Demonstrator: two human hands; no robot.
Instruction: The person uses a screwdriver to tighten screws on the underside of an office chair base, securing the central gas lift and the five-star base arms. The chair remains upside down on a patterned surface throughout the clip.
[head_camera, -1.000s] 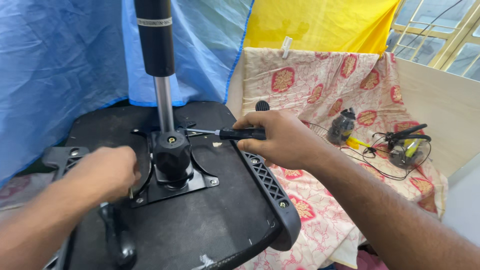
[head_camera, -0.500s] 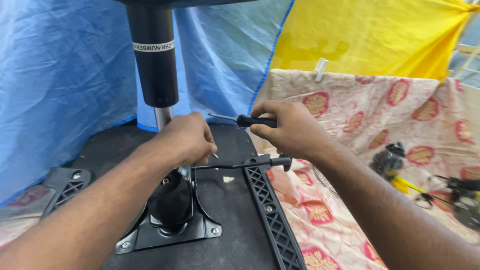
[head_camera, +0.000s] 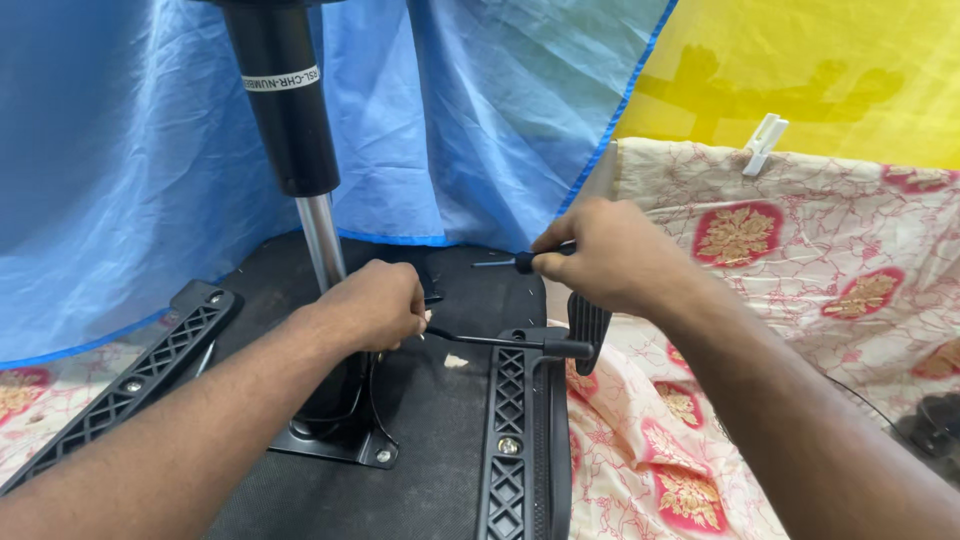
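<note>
Screwdriver (head_camera: 520, 262) sits pinched in your right hand (head_camera: 610, 255), fingers closed round its black handle, shaft pointing left toward the far side of the mechanism plate (head_camera: 335, 440) on the upturned seat (head_camera: 440, 400). Your left hand (head_camera: 370, 305) is curled shut at the foot of the gas column (head_camera: 285, 110), by the lever (head_camera: 500, 342); what it grips, I cannot tell. Seat the tip squarely in the screw head before turning, keep the shaft in line with the screw, and brace the plate with your left hand so nothing twists.
</note>
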